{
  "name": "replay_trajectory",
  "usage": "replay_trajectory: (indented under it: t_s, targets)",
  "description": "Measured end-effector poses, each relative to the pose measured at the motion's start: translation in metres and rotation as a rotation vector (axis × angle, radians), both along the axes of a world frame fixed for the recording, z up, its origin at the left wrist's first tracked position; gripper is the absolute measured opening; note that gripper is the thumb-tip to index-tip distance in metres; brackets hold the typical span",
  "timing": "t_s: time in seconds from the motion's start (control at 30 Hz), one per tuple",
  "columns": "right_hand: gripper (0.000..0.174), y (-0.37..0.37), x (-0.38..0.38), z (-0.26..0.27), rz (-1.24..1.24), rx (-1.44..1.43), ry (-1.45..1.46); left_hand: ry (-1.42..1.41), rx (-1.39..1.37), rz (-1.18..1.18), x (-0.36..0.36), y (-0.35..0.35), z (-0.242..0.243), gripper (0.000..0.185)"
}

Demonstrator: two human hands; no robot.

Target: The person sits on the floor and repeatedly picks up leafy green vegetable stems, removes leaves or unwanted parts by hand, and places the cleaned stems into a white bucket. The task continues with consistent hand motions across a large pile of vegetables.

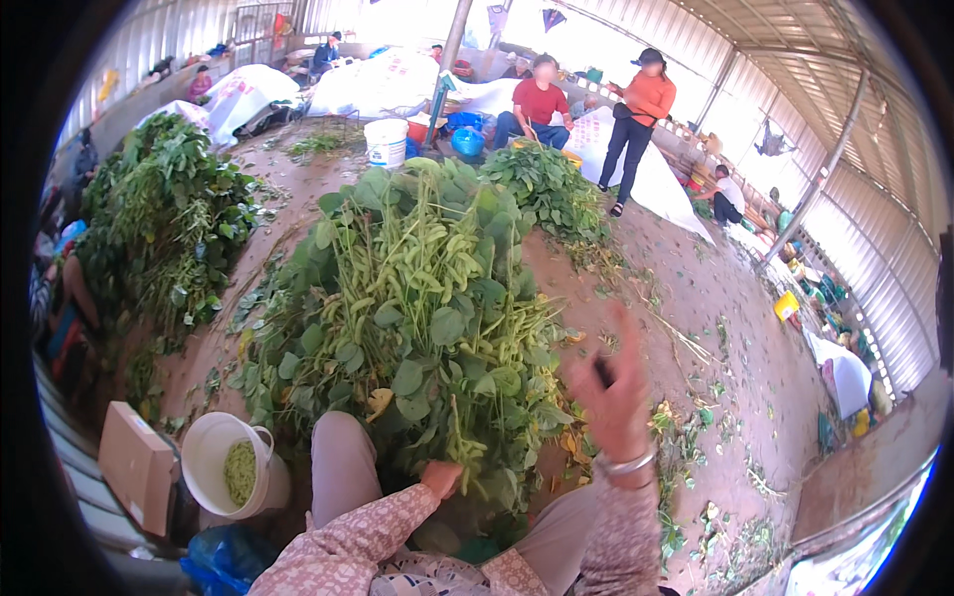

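A large heap of soybean plants (417, 290) with green pods and broad leaves rises in front of my knees. My left hand (441, 478) is low at its near edge, fingers closed on a soybean stem with pods (466, 451). To the right of the heap my right hand (613, 398) is raised, blurred, with its fingers apart. Something small and dark (604, 371) is on or by a finger of it; what it is, I cannot tell. The wrist wears a silver-coloured bangle (627, 465). On my left, a white bucket (200, 447) holds loose green pods or beans (240, 474).
A cardboard box (134, 465) and a blue plastic bag (227, 559) flank the bucket. Other plant heaps (168, 223) lie left and ahead (548, 186). Past them are a white pail (387, 141), a metal post (451, 56), a seated person (540, 104) and a standing person (642, 104).
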State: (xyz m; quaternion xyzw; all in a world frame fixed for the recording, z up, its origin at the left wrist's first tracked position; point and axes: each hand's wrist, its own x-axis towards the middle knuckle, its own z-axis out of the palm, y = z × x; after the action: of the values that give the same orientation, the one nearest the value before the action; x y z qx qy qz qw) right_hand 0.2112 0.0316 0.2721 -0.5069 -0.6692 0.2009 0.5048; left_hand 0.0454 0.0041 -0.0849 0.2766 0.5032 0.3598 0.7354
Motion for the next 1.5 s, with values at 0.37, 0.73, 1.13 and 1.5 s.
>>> replay_trajectory:
  t_s: [0.37, 0.73, 1.13, 1.5]
  targets:
    - [0.03, -0.051, -0.001, -0.273, 0.017, -0.468, 0.063, 0.018, 0.315, -0.105, -0.004, -0.004, -0.036, 0.01]
    - [0.028, -0.055, -0.005, -0.322, 0.017, -0.32, -0.145, -0.303, 0.262, -0.293, -0.03, -0.009, 0.074, 0.017]
    - [0.026, -0.025, -0.016, -0.197, 0.061, -0.223, -0.152, -0.584, 0.339, -0.38, -0.051, 0.051, 0.172, 0.029]
    - [0.024, 0.007, -0.029, -0.239, 0.02, -0.473, 0.256, -0.529, 0.222, -0.228, -0.049, 0.082, 0.098, 0.039]
